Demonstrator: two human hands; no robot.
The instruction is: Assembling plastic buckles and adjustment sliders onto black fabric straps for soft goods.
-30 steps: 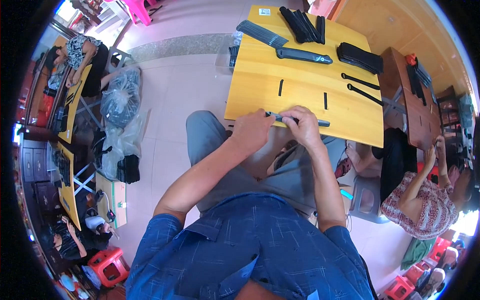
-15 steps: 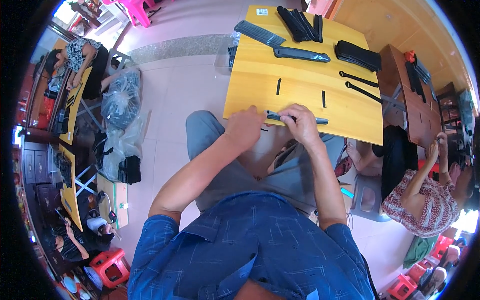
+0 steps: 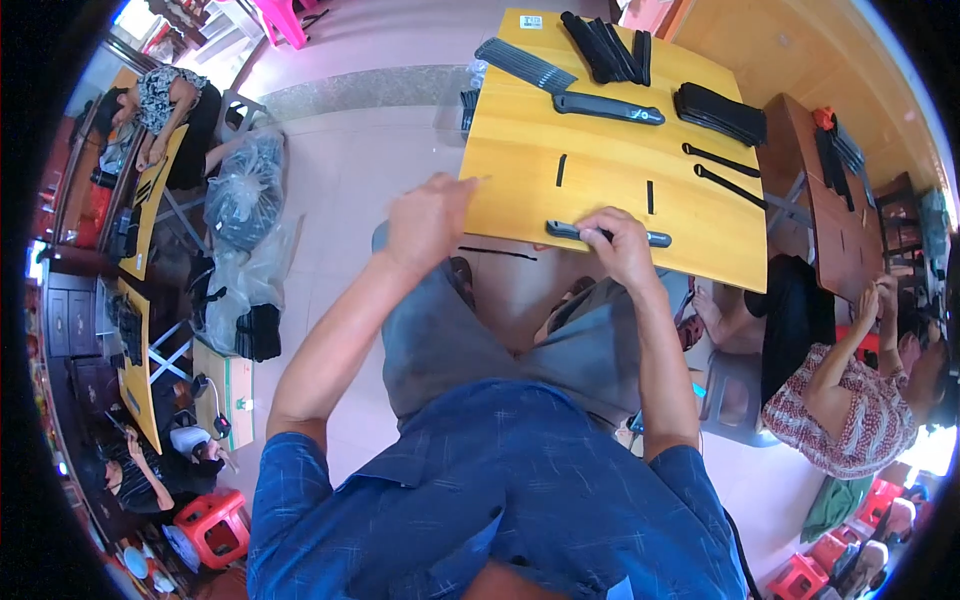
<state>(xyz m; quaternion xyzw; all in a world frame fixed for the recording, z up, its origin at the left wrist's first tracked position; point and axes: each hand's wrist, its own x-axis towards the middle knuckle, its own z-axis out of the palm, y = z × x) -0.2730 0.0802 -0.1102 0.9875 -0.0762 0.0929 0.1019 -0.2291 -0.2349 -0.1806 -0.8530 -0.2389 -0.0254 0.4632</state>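
My right hand (image 3: 622, 243) is closed on a slim dark grey strap-like bar (image 3: 655, 240) with rounded ends, pressed down at the near edge of the yellow table (image 3: 510, 210). My left hand (image 3: 432, 215) hovers off the table's left front corner, apart from the bar. Motion smears its fingers, and I see nothing clearly held in them. Two short black strips (image 3: 560, 170) lie apart on the tabletop beyond my hands. A thin black strip (image 3: 500, 252) shows below the table edge, seemingly on the floor.
Farther back on the table are a larger dark handle-shaped piece (image 3: 610, 108), a fan of grey strips (image 3: 525, 65), black bundles (image 3: 605, 50), a black stack (image 3: 720, 115) and two looped straps (image 3: 730, 185). Other people sit left and right. A plastic bag (image 3: 245, 195) stands on the floor.
My left hand has moved left and away from the bar, uncovering the bar's left end and the thin strip below. The bar has shifted slightly right with my right hand.
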